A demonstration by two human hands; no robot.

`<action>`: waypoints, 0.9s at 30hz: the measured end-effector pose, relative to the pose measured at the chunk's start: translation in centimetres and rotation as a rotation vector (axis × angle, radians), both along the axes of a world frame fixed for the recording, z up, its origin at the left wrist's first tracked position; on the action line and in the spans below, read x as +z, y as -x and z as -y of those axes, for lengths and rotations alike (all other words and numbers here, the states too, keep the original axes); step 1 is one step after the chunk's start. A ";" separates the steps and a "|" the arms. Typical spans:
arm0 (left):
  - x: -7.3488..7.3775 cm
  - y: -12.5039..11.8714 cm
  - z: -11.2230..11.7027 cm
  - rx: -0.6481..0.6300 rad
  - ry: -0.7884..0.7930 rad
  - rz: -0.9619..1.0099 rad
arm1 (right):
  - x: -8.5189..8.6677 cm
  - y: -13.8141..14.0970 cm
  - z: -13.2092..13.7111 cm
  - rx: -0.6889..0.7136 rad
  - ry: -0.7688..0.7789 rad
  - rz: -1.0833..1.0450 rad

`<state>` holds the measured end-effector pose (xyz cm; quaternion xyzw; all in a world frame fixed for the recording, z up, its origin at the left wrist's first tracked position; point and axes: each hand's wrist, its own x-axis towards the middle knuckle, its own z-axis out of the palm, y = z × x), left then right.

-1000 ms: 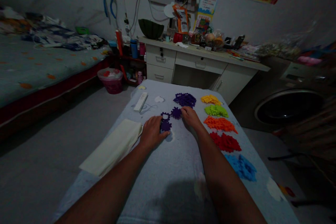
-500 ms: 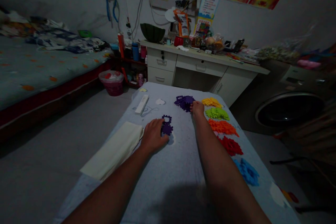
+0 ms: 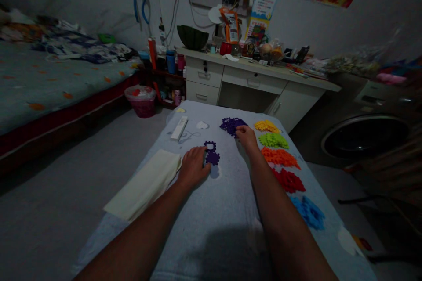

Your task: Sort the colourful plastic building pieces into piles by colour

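Observation:
My left hand (image 3: pixel 193 166) rests on the grey cloth-covered table (image 3: pixel 211 210), fingers curled against a small joined cluster of purple puzzle pieces (image 3: pixel 211 154). My right hand (image 3: pixel 246 136) reaches farther away, fingers pinched at the near edge of the purple pile (image 3: pixel 231 124); what they hold is hidden. Right of it runs a row of piles: yellow (image 3: pixel 266 126), green (image 3: pixel 273 140), orange (image 3: pixel 280 157), red (image 3: pixel 289 180) and blue (image 3: pixel 308 212).
A folded cream cloth (image 3: pixel 145 184) lies left of my left hand. A white remote-like bar (image 3: pixel 179 127) and a white scrap (image 3: pixel 201 125) lie at the far end. Beyond stand a cluttered white desk (image 3: pixel 257 81), a bed (image 3: pixel 49 83), a pink bin (image 3: pixel 141 101) and a washing machine (image 3: pixel 365 134).
My right hand left the purple cluster, reached out to the purple pile, and has drawn back a little. My left hand stayed on the cluster.

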<state>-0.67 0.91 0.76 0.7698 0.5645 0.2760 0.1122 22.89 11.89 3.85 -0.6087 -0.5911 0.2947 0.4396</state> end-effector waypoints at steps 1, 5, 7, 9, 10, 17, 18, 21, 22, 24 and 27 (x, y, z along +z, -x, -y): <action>0.0 0.0 0.0 -0.001 0.000 0.001 | 0.3 0.4 0.7 0.092 0.025 0.052; -0.1 0.1 -0.1 -0.005 -0.012 0.005 | 1.4 2.8 3.6 0.541 0.048 0.350; -0.3 0.2 -0.2 -0.002 -0.017 0.010 | 1.4 4.0 4.6 0.622 0.018 0.511; -0.6 0.3 -0.3 0.001 -0.015 0.010 | 1.1 4.9 5.4 0.640 0.008 0.644; -0.8 0.3 -0.3 0.000 -0.014 0.008 | 0.9 5.3 5.6 0.638 0.006 0.696; -0.8 0.4 -0.2 0.015 -0.012 -0.022 | 0.9 5.8 6.2 0.610 -0.011 0.801; -0.7 0.4 -0.1 0.016 -0.006 -0.030 | 1.2 5.7 6.2 0.619 -0.001 0.788; -0.3 0.2 -0.1 0.018 0.014 -0.049 | 2.0 5.3 6.2 0.677 0.062 0.730; -0.3 0.2 -0.1 0.017 0.017 -0.052 | 2.3 5.1 6.2 0.697 0.093 0.711; -0.2 0.2 0.0 0.014 0.020 -0.060 | 2.7 4.6 6.2 0.714 0.146 0.676; 0.0 0.1 0.0 0.006 0.019 -0.077 | 3.1 3.4 5.8 0.680 0.149 0.638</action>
